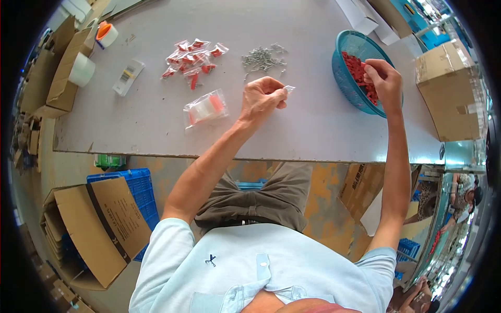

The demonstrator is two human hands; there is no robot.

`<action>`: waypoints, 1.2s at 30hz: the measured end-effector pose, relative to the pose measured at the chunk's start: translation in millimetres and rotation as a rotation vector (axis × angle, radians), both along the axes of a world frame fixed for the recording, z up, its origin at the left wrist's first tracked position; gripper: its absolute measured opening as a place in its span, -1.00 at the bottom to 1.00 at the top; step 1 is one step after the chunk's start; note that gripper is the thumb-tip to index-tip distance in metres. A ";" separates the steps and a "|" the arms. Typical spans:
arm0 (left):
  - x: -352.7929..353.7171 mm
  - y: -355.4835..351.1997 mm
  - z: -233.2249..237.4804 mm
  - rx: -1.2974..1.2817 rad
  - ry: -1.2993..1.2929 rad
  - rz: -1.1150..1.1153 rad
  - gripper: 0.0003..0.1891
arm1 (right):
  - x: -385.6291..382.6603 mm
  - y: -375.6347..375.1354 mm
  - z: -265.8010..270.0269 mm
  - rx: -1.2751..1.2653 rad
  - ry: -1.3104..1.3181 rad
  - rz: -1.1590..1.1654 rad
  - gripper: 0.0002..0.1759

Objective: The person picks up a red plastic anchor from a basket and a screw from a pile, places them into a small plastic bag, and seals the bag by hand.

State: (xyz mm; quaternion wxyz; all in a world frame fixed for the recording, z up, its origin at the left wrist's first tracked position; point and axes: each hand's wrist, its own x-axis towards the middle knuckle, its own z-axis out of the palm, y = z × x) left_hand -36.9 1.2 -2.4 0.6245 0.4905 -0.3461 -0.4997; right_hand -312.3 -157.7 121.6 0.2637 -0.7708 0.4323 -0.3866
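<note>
A small scrap of clear plastic (290, 89) is held in the left hand (261, 99), just above the surface (313, 138) and near its front edge. The grip there is closed, with the scrap pinched between thumb and forefinger so that its corner is left sticking out — a hold by which, it may be judged, thin film is managed more easily than with the whole palm. Whether the scrap is part of a bag cannot be made out.

The right hand (384, 81) is held over the teal bowl (371, 46), in which a heap of red pieces (353, 68) is contained. Its thumb and fingertips are drawn together, but whether a red piece is gripped cannot be told. Loose pieces are presumably gathered in the bowl so that they are not scattered, and it is set within easy reach of that arm.

Beyond the left hand, a pile of small metal screws (261, 60) is spread, seemingly placed for single ones to be picked out. Farther left, clear bags with red contents (193, 58) are heaped together — apart from the screws, probably so that the two are not mixed. Nearer the edge, a red-striped clear packet (206, 108) is laid flat.
</note>
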 end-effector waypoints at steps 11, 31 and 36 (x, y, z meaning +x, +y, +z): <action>-5.1 6.0 7.2 -0.028 -0.159 0.010 -0.88 | 93.3 106.3 -80.4 0.437 -0.208 0.227 -0.93; -5.3 5.5 7.4 -0.108 -0.054 -0.213 -0.92 | 91.9 108.7 -74.1 0.398 -0.204 0.265 -0.91; -7.0 4.5 4.4 -0.092 -0.035 -0.230 -0.91 | 85.4 108.7 -84.4 0.304 -0.176 0.337 -0.95</action>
